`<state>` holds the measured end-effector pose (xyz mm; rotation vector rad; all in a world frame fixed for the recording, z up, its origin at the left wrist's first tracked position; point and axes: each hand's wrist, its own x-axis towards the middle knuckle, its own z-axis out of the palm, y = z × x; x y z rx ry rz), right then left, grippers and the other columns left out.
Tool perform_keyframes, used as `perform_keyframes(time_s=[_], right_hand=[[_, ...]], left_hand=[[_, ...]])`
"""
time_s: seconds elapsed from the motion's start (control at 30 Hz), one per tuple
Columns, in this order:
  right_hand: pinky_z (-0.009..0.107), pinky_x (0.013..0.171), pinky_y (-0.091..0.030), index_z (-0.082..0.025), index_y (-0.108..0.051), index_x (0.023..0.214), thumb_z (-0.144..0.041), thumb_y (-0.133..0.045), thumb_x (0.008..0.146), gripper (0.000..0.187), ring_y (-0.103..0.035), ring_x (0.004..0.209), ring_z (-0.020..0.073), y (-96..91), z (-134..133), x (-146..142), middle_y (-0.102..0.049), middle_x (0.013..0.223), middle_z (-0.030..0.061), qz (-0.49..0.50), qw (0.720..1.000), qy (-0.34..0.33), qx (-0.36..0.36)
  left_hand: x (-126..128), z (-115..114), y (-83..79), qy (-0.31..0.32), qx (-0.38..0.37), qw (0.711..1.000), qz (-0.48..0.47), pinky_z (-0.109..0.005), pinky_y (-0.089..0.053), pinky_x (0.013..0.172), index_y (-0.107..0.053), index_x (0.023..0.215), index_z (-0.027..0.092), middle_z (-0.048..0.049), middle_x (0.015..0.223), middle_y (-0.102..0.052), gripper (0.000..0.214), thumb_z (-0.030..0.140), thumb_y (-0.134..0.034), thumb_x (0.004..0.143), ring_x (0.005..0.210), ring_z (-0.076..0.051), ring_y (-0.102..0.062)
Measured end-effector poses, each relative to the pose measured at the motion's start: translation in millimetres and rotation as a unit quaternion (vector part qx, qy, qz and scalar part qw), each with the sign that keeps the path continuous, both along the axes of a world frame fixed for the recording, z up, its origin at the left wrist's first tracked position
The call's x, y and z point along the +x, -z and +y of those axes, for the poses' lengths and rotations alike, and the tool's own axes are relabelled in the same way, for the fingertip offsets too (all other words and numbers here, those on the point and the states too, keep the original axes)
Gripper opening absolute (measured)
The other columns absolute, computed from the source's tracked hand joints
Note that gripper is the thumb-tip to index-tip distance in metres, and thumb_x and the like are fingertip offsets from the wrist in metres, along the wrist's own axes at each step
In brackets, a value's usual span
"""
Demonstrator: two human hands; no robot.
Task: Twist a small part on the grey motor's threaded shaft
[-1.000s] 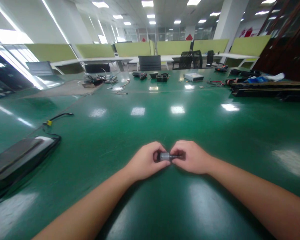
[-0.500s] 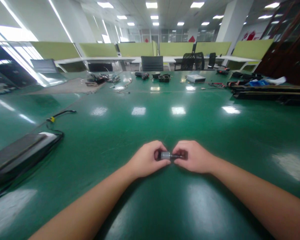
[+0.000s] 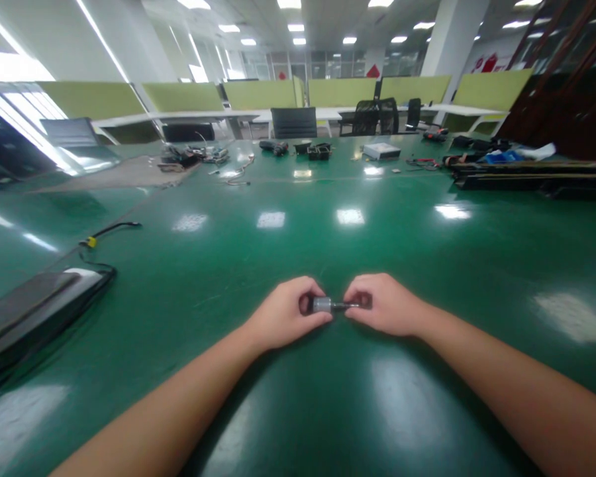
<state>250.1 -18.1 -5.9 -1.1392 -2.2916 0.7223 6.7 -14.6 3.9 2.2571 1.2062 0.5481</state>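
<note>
Both of my hands rest on the green table [image 3: 298, 225] in front of me and meet at a small grey metal cylinder [image 3: 322, 305] with a thin dark shaft sticking out to the right. My left hand [image 3: 285, 315] is curled round the cylinder's left end. My right hand [image 3: 382, 306] pinches the dark shaft end between fingers and thumb. The part lies level, just above the table top.
A flat dark device [image 3: 30, 311] with a black cable and a yellow tag [image 3: 90, 242] lies at the left. Tools, cables and a small white box [image 3: 381, 151] sit at the far end. Long dark rails [image 3: 526, 175] lie at the right. Office chairs [image 3: 294, 122] stand behind the table.
My hands stay joined on the small part. They have pulled slightly apart, so a little more of the dark shaft shows. The camera has shifted a little.
</note>
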Motion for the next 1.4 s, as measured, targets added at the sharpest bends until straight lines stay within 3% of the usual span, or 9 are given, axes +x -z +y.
perform_keyframes(time_s=[0.33, 0.6, 0.83, 1.23, 1.4], right_hand=[[0.024, 0.061, -0.041, -0.018, -0.071, 0.084, -0.020, -0.072, 0.081, 0.004, -0.057, 0.066, 0.0114, 0.6, 6, 0, -0.065, 0.074, -0.0011, -0.010, 1.000, -0.011, -0.023], [0.025, 0.062, -0.040, -0.018, -0.070, 0.080, -0.017, -0.070, 0.079, 0.002, -0.056, 0.066, 0.0126, -1.0, 9, 2, -0.064, 0.074, 0.0001, -0.018, 1.000, -0.020, 0.006], [0.026, 0.065, -0.042, -0.018, -0.071, 0.081, -0.016, -0.071, 0.079, 0.003, -0.058, 0.071, 0.0135, 1.0, 7, -1, -0.065, 0.076, 0.0007, -0.010, 0.999, -0.016, 0.027], [0.025, 0.065, -0.041, -0.018, -0.070, 0.082, -0.018, -0.069, 0.081, 0.002, -0.057, 0.071, 0.0133, 1.6, 9, 4, -0.065, 0.077, 0.0007, -0.017, 0.999, 0.000, 0.044], [0.027, 0.065, -0.041, -0.019, -0.069, 0.080, -0.017, -0.067, 0.078, 0.003, -0.057, 0.071, 0.0143, 1.4, 12, 9, -0.065, 0.077, 0.0009, -0.050, 0.996, 0.039, 0.067]], left_hand=[[-5, 2, 1.3, 0.002, 0.001, 1.000, -0.004, -0.025, -0.039, 0.060, -0.065, 0.090, 0.018, 0.0015, 0.075, -0.059, 0.023, 0.035, -0.077, 0.079, 0.066, -0.015, -0.054], [-6, 5, -0.9, 0.014, -0.003, 1.000, -0.013, -0.025, -0.042, 0.061, -0.064, 0.092, 0.018, 0.0014, 0.077, -0.059, 0.021, 0.033, -0.076, 0.082, 0.066, -0.014, -0.055], [-18, 5, -7.4, 0.057, 0.051, 0.997, -0.005, -0.028, -0.046, 0.071, -0.066, 0.093, 0.019, -0.0017, 0.088, -0.064, 0.016, 0.027, -0.075, 0.083, 0.079, -0.017, -0.059], [-16, 12, 2.1, 0.024, 0.062, 0.998, -0.008, -0.032, -0.049, 0.077, -0.066, 0.095, 0.019, -0.0039, 0.093, -0.068, 0.023, 0.035, -0.077, 0.081, 0.086, -0.021, -0.063], [-17, 12, 1.7, 0.020, 0.049, 0.999, -0.012, -0.031, -0.049, 0.077, -0.066, 0.094, 0.019, -0.0031, 0.092, -0.069, 0.023, 0.035, -0.077, 0.081, 0.084, -0.020, -0.064]])
